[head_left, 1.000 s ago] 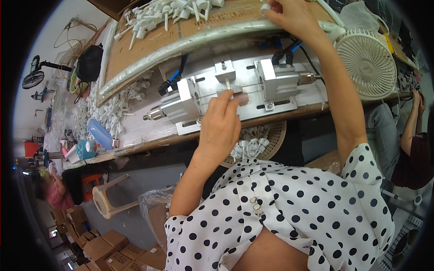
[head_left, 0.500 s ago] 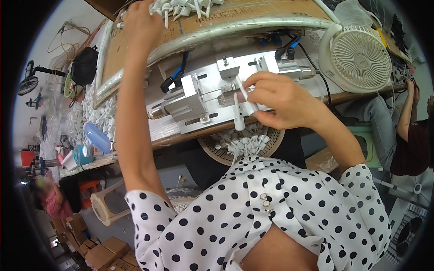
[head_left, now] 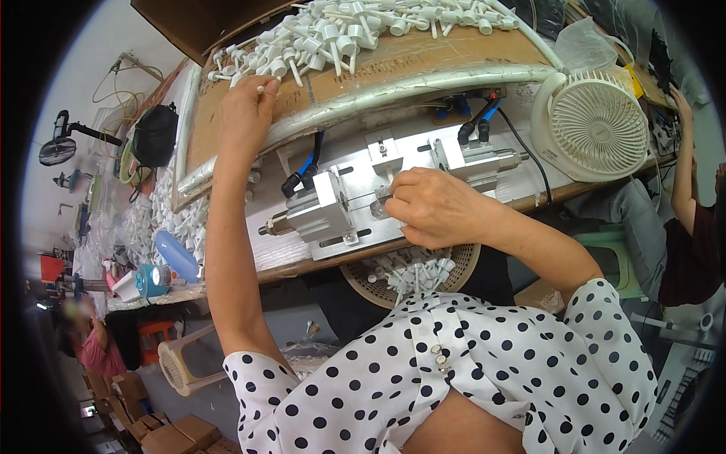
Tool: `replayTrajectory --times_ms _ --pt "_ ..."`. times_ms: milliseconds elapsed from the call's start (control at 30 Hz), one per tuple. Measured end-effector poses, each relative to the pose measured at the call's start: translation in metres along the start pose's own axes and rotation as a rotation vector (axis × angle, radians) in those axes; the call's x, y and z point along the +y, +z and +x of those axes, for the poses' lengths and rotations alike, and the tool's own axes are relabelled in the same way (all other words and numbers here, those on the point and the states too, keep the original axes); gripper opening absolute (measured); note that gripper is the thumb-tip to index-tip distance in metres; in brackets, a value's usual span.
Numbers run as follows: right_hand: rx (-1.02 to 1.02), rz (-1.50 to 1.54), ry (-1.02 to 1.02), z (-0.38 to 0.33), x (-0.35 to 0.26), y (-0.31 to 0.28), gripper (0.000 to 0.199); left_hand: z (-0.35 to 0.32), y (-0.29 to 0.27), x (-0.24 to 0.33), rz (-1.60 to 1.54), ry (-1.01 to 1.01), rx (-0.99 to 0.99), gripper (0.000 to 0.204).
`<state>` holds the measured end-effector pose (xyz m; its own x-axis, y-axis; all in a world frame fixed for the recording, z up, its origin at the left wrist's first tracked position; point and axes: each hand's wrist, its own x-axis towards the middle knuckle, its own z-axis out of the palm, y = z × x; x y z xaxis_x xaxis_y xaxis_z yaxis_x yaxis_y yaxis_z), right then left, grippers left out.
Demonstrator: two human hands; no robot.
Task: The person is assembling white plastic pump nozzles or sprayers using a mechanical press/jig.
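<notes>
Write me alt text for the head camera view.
A person's left hand picks from a pile of white plastic pump nozzles while the right hand rests at a silver metal press fixture on the workbench, beside a white desk fan.

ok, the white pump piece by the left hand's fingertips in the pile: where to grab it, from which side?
Judging by pose, pinch the thin stem, coming from the near edge of the pile, where the left hand already is. The stem sticks out free; the heads behind lie tangled together.

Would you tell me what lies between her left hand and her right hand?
In the head view, the left hand and right hand are parted by the tray rim and metal fixture block.
</notes>
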<state>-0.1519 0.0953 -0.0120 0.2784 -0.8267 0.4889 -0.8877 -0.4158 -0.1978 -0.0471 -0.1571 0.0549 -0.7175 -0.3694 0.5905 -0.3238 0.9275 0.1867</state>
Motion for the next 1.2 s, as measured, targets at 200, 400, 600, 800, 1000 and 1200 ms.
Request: replayTrajectory --times_ms 200,400,600,800,1000,1200 --pt "-0.004 0.105 0.040 0.010 0.016 -0.030 0.015 -0.001 -0.006 0.008 -0.368 -0.078 0.252 0.027" --pt "0.390 -0.396 0.209 0.053 0.144 -0.086 0.021 -0.040 -0.016 0.042 -0.789 -0.344 0.084 0.020" --pt "0.324 -0.249 0.725 0.073 0.272 -0.124 0.045 -0.101 -0.017 0.077 -0.882 -0.455 0.023 0.020" --pt "0.255 -0.151 0.741 0.108 0.294 -0.113 0.057 -0.117 -0.008 0.048 -0.902 -0.565 0.272 0.018" --pt "0.150 0.119 0.517 0.176 0.302 -0.072 0.040 -0.127 0.009 0.052 -0.711 -0.442 0.403 0.015" --pt "-0.142 0.350 0.507 0.213 0.347 -0.031 0.064 -0.124 0.013 0.050 -0.844 -0.436 0.442 0.018"
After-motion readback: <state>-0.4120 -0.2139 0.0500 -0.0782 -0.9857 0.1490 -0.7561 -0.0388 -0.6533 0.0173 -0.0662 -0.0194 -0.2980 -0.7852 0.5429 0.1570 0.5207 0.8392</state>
